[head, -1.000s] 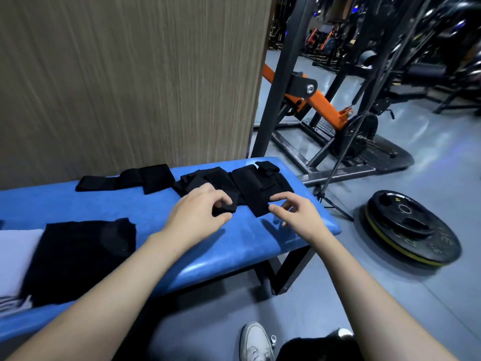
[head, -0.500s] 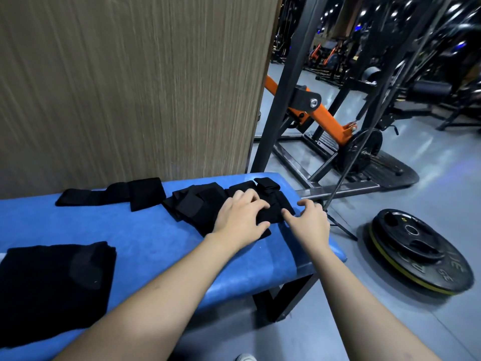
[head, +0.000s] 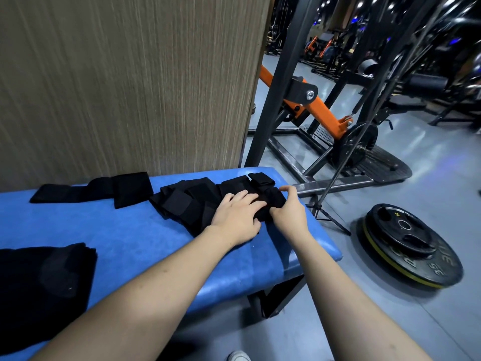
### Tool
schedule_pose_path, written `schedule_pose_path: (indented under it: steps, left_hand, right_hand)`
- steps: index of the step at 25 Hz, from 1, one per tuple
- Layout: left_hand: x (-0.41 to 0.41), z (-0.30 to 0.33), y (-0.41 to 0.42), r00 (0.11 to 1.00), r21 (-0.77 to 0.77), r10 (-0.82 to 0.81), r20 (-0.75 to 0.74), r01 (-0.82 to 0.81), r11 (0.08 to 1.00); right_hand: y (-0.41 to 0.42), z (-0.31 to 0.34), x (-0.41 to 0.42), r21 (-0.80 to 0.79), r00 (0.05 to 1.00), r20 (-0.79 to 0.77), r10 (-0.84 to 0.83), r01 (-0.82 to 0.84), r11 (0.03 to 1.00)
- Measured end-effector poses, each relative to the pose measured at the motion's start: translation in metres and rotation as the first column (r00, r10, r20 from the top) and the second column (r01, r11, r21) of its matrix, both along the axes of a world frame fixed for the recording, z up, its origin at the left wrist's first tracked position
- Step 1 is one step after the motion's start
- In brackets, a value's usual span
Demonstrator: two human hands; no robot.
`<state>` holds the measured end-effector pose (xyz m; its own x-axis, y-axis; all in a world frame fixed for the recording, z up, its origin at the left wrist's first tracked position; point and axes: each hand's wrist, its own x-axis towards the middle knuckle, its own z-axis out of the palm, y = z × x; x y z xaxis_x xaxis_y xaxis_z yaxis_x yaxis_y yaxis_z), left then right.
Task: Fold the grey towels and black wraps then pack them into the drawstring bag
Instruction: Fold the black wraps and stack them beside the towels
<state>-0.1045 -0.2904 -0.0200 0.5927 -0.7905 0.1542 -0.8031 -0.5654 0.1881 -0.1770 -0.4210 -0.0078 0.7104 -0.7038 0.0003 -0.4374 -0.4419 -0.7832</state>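
A pile of black wraps lies at the right end of the blue bench. My left hand rests flat on the pile's right part, fingers stretched out and pressing down. My right hand is right beside it, thumb and fingers pinched on the right end of a black wrap that is bent over towards the left hand. Another black wrap lies stretched out along the bench's back edge. A flat black fabric piece lies at the bench's near left. No grey towel is in view.
A wood-grain wall panel stands directly behind the bench. To the right are a black and orange gym machine frame, a thin tripod stand and stacked weight plates on the grey floor. A white shoe shows below.
Both hands have moved forward onto the wrap pile. The left hand went from pinching to lying flat, and the right hand closed on the wrap's right end, next to the left hand.
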Motion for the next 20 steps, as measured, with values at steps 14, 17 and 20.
schedule_pose_path:
  steps: [14, 17, 20]
  left_hand:
    - [0.013, 0.022, 0.030, 0.988, 0.333, -0.030, 0.150, -0.022, 0.943]
    - [0.016, 0.022, 0.038, 0.987, 0.371, -0.044, 0.153, -0.016, 0.929]
    - [0.025, 0.020, 0.049, 0.986, 0.386, -0.061, 0.157, -0.005, 0.922]
  right_hand:
    - [-0.033, 0.021, -0.082, 0.036, 0.968, 0.171, -0.183, 0.180, 0.983]
    - [-0.051, 0.020, -0.107, 0.022, 0.910, 0.241, -0.336, 0.341, 0.940]
    - [-0.061, 0.011, -0.124, 0.099, 0.903, 0.200, -0.379, 0.367, 0.925]
